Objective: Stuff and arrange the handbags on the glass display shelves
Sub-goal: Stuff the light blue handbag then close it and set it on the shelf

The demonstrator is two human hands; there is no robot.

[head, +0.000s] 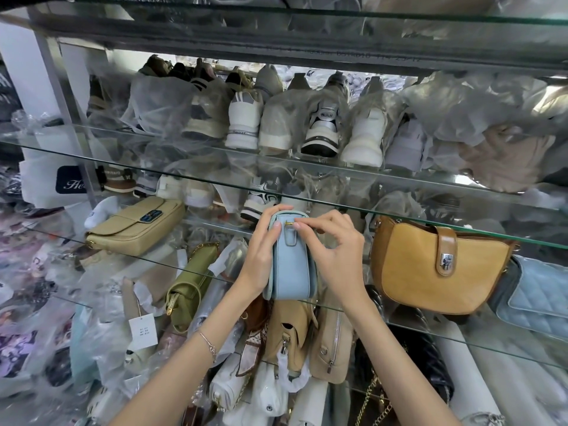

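A small light blue handbag stands on end on the glass shelf, its narrow side facing me. My left hand wraps the bag's left side, fingers curled over its top. My right hand rests against its right side, thumb and forefinger pinching a small gold fitting at the top. A mustard saddle bag with a silver turn lock stands to the right. A beige flap bag lies to the left on the same shelf.
A quilted pale blue bag lies at the far right. Below the shelf are an olive bag, tan bags, a black chain bag and plastic-wrapped stock. Wrapped sneakers fill the shelf above. Its glass edge overhangs near my hands.
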